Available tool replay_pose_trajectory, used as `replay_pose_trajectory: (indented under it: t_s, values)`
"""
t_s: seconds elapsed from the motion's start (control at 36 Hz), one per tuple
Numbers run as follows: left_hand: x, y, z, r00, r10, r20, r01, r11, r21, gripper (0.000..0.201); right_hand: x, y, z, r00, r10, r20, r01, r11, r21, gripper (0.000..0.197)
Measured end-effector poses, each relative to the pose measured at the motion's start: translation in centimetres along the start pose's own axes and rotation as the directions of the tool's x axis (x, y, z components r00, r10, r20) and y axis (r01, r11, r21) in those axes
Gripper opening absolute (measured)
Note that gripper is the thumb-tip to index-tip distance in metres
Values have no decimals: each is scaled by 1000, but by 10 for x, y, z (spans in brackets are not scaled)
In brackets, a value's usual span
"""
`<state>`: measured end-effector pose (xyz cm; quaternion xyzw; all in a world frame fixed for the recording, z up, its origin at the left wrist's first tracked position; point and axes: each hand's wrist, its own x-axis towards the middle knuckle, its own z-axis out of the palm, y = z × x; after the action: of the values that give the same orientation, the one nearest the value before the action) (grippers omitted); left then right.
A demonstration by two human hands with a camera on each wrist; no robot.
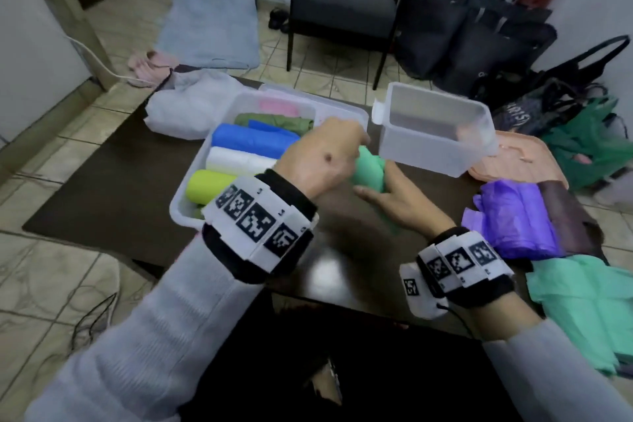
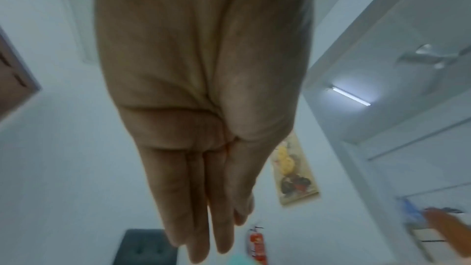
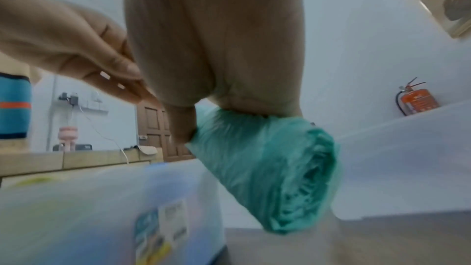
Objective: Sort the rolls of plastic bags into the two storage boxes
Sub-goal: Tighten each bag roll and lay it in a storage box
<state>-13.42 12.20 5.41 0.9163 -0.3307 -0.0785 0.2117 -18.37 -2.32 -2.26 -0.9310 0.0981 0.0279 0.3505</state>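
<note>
My right hand [image 1: 394, 202] grips a rolled teal-green plastic bag [image 1: 370, 168] just above the dark table, between the two clear storage boxes. In the right wrist view its fingers [image 3: 183, 126] curl round the roll [image 3: 267, 168]. My left hand [image 1: 325, 154] hovers over the roll's top with straight fingers [image 2: 203, 219] held together, gripping nothing. The left box [image 1: 191, 212] holds yellow [image 1: 209, 185], white [image 1: 239, 161], blue [image 1: 253, 140], olive and pink rolls. The right box [image 1: 435, 127] looks empty.
Loose purple bags [image 1: 513, 226] and teal bags [image 1: 582, 312] lie at the table's right edge, beside a pink lid [image 1: 524, 161]. A white bag [image 1: 185, 106] sits behind the left box. A dark chair [image 1: 346, 3] and black bags [image 1: 472, 38] stand beyond the table.
</note>
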Motion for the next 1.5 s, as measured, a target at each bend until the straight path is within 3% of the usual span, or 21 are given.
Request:
replay_pose_trajectory:
  t_s: [0.14,0.28,0.36,0.44,0.53,0.64,0.72,0.86,1.06,1.22,1.39,1.5]
  values:
    - [4,-67,-64,964,-193,-180,184,981,-66,41,39,-52,-10,992,-111,-54,119,977,176,50]
    - [15,-131,-95,901,-386,-198,363,921,-144,37,83,-94,4,975,-211,-64,220,940,262,56]
    - [26,-164,-93,876,-480,-47,461,862,-211,37,105,-111,16,964,-261,-42,264,942,209,50]
    - [38,-181,-80,821,-550,150,558,720,-414,40,121,-122,24,959,-283,14,281,958,58,48]
    - [44,-192,-67,760,-571,312,644,592,-484,46,132,-130,29,956,-283,75,282,959,16,51]
    - [50,-201,-59,718,-567,404,681,449,-579,51,139,-131,35,954,-238,182,268,950,-161,54]
    - [55,-208,-61,736,-531,420,656,405,-637,56,139,-131,41,937,-230,262,311,890,-332,59]
    - [57,-217,-65,749,-441,495,662,447,-602,46,140,-134,44,929,-200,312,326,843,-429,60]
    - [56,-220,-68,746,-424,514,665,435,-607,37,141,-136,42,920,-135,368,311,824,-474,61]
    - [62,-213,-65,760,-513,399,649,572,-503,36,143,-135,48,917,-78,391,293,796,-529,64]
    - [70,-210,-63,737,-556,384,676,612,-411,18,137,-132,55,926,-87,367,281,808,-517,75]
    - [74,-207,-61,731,-573,371,681,652,-334,20,134,-131,57,922,-75,380,270,827,-493,86]
